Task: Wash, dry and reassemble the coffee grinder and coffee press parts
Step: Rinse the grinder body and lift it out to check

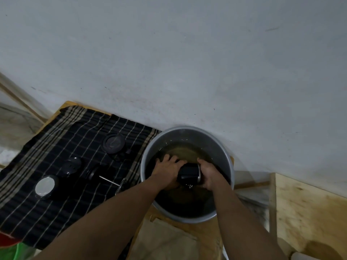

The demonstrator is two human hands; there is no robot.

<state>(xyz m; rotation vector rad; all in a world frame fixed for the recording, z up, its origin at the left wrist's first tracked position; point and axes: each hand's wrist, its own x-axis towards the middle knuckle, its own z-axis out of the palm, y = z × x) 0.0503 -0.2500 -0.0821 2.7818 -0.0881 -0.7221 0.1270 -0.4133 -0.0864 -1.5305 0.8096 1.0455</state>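
Now in the washing part, by the look of it, and not near the end. Holding a short black tube-shaped part with a shiny silver rim [188, 174] low inside a big round grey metal bowl [220, 153], right above brownish water, maybe dipping in at the bottom edge. Gripping one end with the left hand [168, 167], fingers curled over the top. Wrapping the other end with the right hand [210, 173], fingers curled round the silver rim. Looks hard, smooth and wet, round like a can, so likely slippery. Looks thin and dull on the bowl wall, with little bright spots of water. Off to the left, on a dark checked cloth with pale stripes [56, 212], can see more pieces lying apart: a flat round black lid [113, 143], a small round black piece with tiny holes [72, 165], a round black piece with a shiny silver face [45, 185], and a thin straight metal rod with a round mesh disc at its end [109, 180]. Cannot tell wet from dry over there, or washed from unwashed. Soft and a bit rumpled, that cloth, spread over a wooden table top [206, 229]. Seems to have no pieces joined up yet. So probably left to do — finishing the washing, wiping each piece dry, then fitting lids, rod and tubes back together.
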